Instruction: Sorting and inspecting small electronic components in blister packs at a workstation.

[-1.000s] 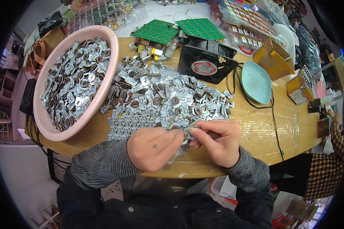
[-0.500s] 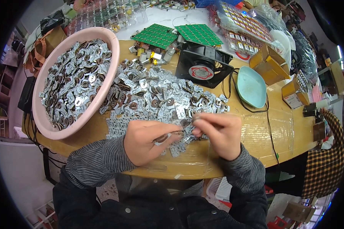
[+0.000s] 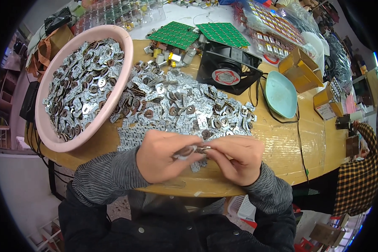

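Observation:
My left hand [image 3: 160, 157] is closed around a small silvery metal part [image 3: 185, 152], blurred, with a brownish piece by it. My right hand [image 3: 243, 157] meets it at the fingertips, thumb and forefinger pinched at the part's end. Just beyond both hands spreads a heap of small silver plates [image 3: 189, 98], many with round brown discs. Rows of flat white-grey boards [image 3: 132, 136] lie along the heap's left front side. A pink tub [image 3: 127, 63] full of similar plates tilts at the left.
Behind the heap stand a black cooling fan [image 3: 229, 71], green circuit boards [image 3: 174, 35] and small cylindrical parts [image 3: 172, 56]. At the right are a turquoise tray [image 3: 280, 94], cardboard boxes [image 3: 300, 70] and a black cable [image 3: 300, 147]. A person's checkered sleeve [image 3: 359, 185] shows far right.
My right hand has come left and slightly down, so its fingertips now meet those of my left hand at the metal part. The left hand has barely moved.

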`<state>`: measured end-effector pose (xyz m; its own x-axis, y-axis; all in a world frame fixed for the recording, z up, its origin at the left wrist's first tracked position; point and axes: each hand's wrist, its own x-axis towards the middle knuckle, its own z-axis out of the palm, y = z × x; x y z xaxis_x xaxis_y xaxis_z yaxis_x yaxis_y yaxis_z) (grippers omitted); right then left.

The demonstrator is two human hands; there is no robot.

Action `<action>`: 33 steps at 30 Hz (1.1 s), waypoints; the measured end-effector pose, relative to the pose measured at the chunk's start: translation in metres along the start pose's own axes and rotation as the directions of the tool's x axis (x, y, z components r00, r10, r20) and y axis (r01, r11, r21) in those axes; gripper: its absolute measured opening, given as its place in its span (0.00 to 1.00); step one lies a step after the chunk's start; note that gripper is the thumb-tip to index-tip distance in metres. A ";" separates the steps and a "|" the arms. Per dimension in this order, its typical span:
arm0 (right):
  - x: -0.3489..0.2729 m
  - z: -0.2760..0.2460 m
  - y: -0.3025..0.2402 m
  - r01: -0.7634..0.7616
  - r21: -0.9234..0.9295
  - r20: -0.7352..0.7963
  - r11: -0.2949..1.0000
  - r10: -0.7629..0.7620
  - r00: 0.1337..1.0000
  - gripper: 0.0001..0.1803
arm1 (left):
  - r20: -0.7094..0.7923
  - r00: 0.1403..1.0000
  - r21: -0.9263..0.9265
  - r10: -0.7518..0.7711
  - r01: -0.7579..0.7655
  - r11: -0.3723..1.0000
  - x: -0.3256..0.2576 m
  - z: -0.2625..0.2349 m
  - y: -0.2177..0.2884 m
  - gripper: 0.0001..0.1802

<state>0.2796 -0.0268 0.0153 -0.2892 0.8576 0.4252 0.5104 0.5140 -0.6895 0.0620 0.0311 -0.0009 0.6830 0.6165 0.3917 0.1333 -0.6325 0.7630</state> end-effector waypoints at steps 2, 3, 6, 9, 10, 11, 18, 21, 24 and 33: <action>0.001 -0.006 0.001 0.003 -0.027 -0.084 1.000 -0.005 0.996 0.09 | -0.021 0.999 -0.057 -0.029 0.027 0.998 0.001 -0.002 -0.003 0.15; 0.001 -0.007 -0.001 0.003 -0.028 -0.086 1.000 -0.006 0.996 0.09 | -0.014 1.000 -0.069 0.005 -0.006 0.998 0.000 -0.001 -0.008 0.15; -0.003 -0.007 -0.004 -0.016 -0.057 -0.125 0.998 0.009 0.992 0.08 | 0.011 0.999 -0.080 0.050 -0.049 0.996 -0.001 -0.002 -0.007 0.15; -0.003 -0.007 -0.005 -0.029 0.022 -0.103 0.999 0.031 0.994 0.07 | 0.039 0.996 -0.077 0.081 -0.078 0.994 -0.002 -0.003 -0.009 0.18; -0.002 -0.006 -0.006 -0.020 0.008 -0.112 1.000 0.020 0.994 0.07 | 0.054 0.995 -0.078 0.090 -0.085 0.993 -0.003 -0.003 -0.010 0.22; -0.002 -0.006 -0.007 -0.010 -0.005 -0.121 1.000 0.009 0.993 0.07 | 0.057 0.994 -0.077 0.088 -0.084 0.994 -0.005 -0.002 -0.009 0.22; -0.010 0.000 -0.022 0.053 -0.195 -0.178 0.979 -0.088 0.980 0.10 | -0.034 0.995 0.000 0.094 -0.094 0.996 -0.003 0.003 0.003 0.14; -0.008 0.002 -0.021 0.106 -0.265 -0.219 0.958 -0.167 0.961 0.12 | -0.061 0.992 0.029 0.109 -0.107 0.994 -0.005 0.004 0.004 0.16; -0.006 -0.007 -0.019 0.036 -0.112 -0.144 0.993 -0.052 0.988 0.09 | -0.029 0.984 0.111 0.174 -0.170 0.979 -0.006 -0.003 0.001 0.20; -0.004 -0.009 -0.013 -0.405 0.398 0.054 0.823 0.420 0.906 0.04 | 0.088 0.904 0.315 0.419 -0.424 0.849 -0.009 -0.004 -0.006 0.31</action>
<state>0.2818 -0.0374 0.0279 -0.0911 0.9938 0.0639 0.2149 0.0823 -0.9732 0.0518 0.0311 -0.0070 0.7364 0.2509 0.6283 0.0499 -0.9463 0.3194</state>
